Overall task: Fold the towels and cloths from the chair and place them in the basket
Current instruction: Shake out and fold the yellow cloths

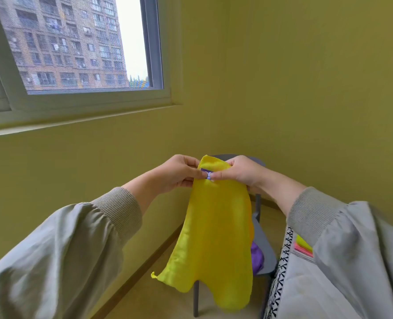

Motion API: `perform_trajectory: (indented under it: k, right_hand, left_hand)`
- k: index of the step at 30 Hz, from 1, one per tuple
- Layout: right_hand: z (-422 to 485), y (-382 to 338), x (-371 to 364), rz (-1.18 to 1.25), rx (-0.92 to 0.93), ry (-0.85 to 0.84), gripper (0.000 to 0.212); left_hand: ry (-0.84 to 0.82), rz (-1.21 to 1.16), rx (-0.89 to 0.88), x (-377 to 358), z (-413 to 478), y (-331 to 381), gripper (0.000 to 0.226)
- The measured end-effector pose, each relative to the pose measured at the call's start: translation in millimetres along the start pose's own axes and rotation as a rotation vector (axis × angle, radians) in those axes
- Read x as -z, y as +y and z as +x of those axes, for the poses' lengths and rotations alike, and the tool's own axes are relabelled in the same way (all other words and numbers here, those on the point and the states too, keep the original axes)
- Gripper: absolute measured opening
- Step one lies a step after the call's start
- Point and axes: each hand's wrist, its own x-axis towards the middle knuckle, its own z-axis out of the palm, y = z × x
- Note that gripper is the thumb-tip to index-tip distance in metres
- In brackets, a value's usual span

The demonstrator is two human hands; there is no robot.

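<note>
Yellow cloth (216, 238) held up in mid-air, centre of view, on the near side of the chair (265, 252). Pinched at its top edge; hangs long and loose below the hands, bottom hem wavy, a small knotted corner sticking out at lower left. Small purple-and-white tag (208, 175) at the top edge, between the two thumbs.

Left hand (179, 174): thumb and curled fingers gripping the top edge just left of the tag. Right hand (242, 172): same pinch just right of the tag, a fold of yellow bunched above its fingers. Thumb tips nearly meeting at the tag. Grey sleeves with ribbed cuffs on both forearms, reaching in from the near corners.

Behind the cloth: grey chair in the far right corner of the room, top of its back showing just over the hands, seat and one leg showing right of and under the cloth. Purple cloth (257, 257) lying on the seat, mostly hidden by the yellow one.

Near right, beside the chair: basket (280, 268), pale with a black stitched pattern down its edge, largely covered by the right sleeve. Folded cloths (303, 246), yellow over pink, showing inside it.

Far left, high: window (76, 42) with an apartment block outside. Yellow-green walls, tan floor (156, 300) below.
</note>
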Motion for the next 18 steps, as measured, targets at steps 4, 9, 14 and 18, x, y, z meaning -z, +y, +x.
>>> perform_trajectory:
  k: [4,9,14,18]
  right_hand:
    - [4,-3,-6,-0.087,-0.008,0.033,0.009]
    - [7,-10,-10,-0.192,-0.024,0.075,0.015]
    - [10,-6,-8,-0.183,-0.108,0.04,0.01]
    - [16,2,1,-0.244,-0.146,0.067,0.013]
  left_hand:
    - [-0.077,0.041,0.051,8,-3,1,0.013]
    - [0.063,-0.013,0.02,-2,0,-4,0.012]
    - [0.248,-0.047,-0.024,-15,6,-10,0.021]
    - [0.395,-0.006,-0.039,-21,11,-10,0.029]
